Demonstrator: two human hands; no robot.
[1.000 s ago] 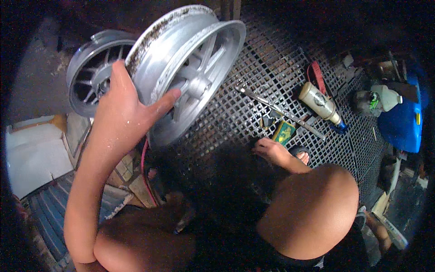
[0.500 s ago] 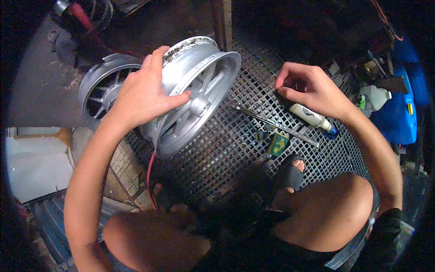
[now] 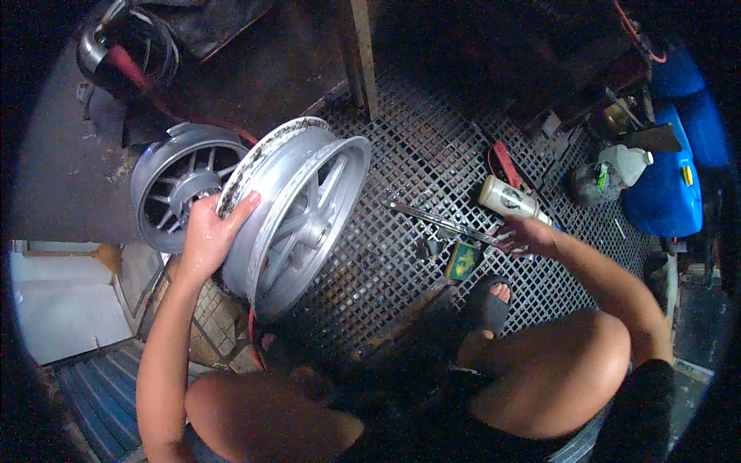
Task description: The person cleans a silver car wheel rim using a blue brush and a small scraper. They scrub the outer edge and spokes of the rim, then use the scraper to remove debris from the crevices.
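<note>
A silver spoked wheel rim (image 3: 305, 208) stands tilted before me, its outer edge crusted with dark and white residue. My left hand (image 3: 212, 231) grips its near left side, thumb over the edge and the other fingers out of sight behind it. On the grate at the right, my right hand (image 3: 529, 234) is closed around the near end of a long, slim metal bar (image 3: 436, 216); its fingers are partly in shadow. Just beyond that hand lies a whitish bottle (image 3: 505, 197). A green and yellow sponge (image 3: 463, 260) rests below the bar.
Behind the held rim lies a second silver wheel rim (image 3: 174, 181). A red-handled power tool (image 3: 123, 65) sits at the far left. Blue containers (image 3: 664, 193) and a translucent jug (image 3: 627, 163) stand at the right. A red-handled tool (image 3: 505, 163) lies on the floor grate (image 3: 370, 278).
My left hand has slid down the rim's left edge, and the rim has shifted nearer and left. My right hand has dropped from above the bottle to the bar's end.
</note>
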